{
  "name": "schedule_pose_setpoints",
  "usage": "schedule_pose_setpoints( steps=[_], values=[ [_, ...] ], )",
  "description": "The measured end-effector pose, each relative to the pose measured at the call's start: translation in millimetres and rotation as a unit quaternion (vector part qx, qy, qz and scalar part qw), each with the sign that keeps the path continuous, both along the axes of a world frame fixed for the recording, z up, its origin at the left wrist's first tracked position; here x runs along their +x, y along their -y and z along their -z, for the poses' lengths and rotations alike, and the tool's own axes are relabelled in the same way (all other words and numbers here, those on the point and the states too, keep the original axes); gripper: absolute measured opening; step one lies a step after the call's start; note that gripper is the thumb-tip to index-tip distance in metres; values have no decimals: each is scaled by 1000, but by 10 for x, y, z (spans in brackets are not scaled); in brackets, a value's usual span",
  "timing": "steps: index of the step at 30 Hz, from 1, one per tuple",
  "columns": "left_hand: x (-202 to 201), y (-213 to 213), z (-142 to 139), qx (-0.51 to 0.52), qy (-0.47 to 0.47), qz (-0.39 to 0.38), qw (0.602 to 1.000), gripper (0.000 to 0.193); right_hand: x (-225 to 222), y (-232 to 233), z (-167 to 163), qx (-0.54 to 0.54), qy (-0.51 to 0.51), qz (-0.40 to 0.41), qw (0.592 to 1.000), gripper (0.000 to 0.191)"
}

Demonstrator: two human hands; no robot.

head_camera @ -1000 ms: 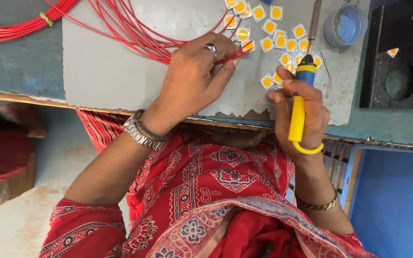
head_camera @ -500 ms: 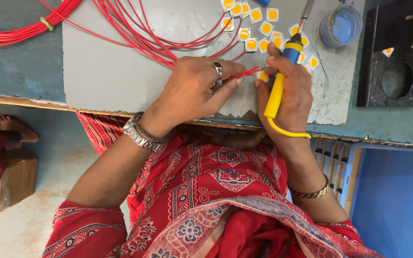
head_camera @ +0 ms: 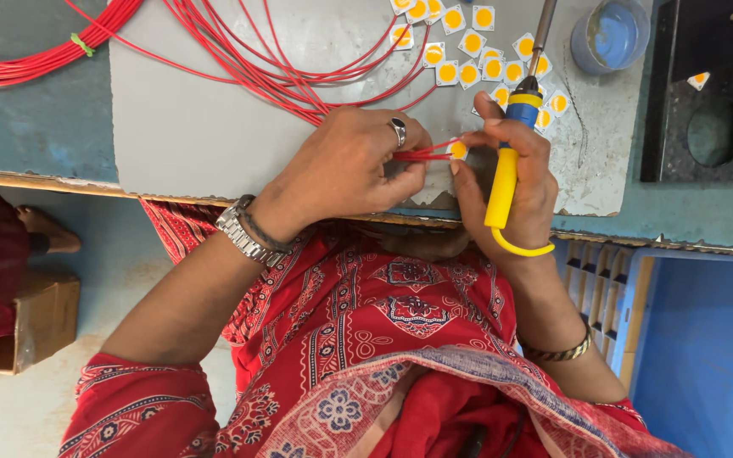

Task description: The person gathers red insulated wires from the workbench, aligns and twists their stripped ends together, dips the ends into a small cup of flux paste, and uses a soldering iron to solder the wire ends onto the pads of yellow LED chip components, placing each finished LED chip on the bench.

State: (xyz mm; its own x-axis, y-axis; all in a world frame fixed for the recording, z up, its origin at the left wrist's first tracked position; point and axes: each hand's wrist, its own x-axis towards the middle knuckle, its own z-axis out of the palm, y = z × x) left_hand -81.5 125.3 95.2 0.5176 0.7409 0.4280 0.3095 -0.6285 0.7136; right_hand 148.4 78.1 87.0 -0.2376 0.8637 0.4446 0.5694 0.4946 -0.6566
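Red wires were everywhere in the head view, fanning across a grey work board that sat on a teal-blue bench. A tied bundle of more red wire ran off to the left edge with a little green tie on it.

The left hand was down on the board near its front edge, ring on one finger, metal watch on the wrist. Its fingertips were pinched together on the ends of a couple of those red wires, holding them right against a small square LED chip, white with a yellow centre. That chip sat between the two hands, touching the wire ends as far as I could see.

The right hand was wrapped shut around the yellow handle of a soldering iron, blue collar near the top, metal shaft pointing away from the person. A yellow cord looped out below the hand. The thumb and forefinger reached in toward the same chip; couldn't tell if they actually touched it.

Beyond the hands, a scatter of loose LED chips of the same kind lay on the board, just beside the iron's shaft. A round blue pot stood at the board's far right corner, and a black stand with a round hole was next to it, one more chip resting on top.
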Motion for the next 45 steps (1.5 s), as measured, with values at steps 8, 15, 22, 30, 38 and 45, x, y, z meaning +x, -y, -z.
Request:
schedule_pose_setpoints(
  steps=[8, 15, 22, 30, 38, 45],
  values=[
    [52, -37, -43, 10, -97, 28, 995, 29, 2, 73, 17, -21, -15, 8, 1000, 49],
    [105, -90, -98, 31, -135, 32, 990, 33, 21, 61, 43, -6, -52, 17, 998, 45],
    [87, -139, -97, 32, -126, 31, 991, 29, 502, 210, 84, -46, -262, 43, 963, 43],
    [51, -170, -22, 43, -110, 30, 992, 29, 1018, 348, -91, 26, -345, 115, 931, 45],
    [42, -154, 21, 49, -98, 28, 994, 29, 812, 367, -236, 39, -288, 121, 949, 26],
    [52, -157, 13, 44, -96, 34, 994, 31, 778, 346, -323, 16, -233, 104, 967, 26]
  ],
)
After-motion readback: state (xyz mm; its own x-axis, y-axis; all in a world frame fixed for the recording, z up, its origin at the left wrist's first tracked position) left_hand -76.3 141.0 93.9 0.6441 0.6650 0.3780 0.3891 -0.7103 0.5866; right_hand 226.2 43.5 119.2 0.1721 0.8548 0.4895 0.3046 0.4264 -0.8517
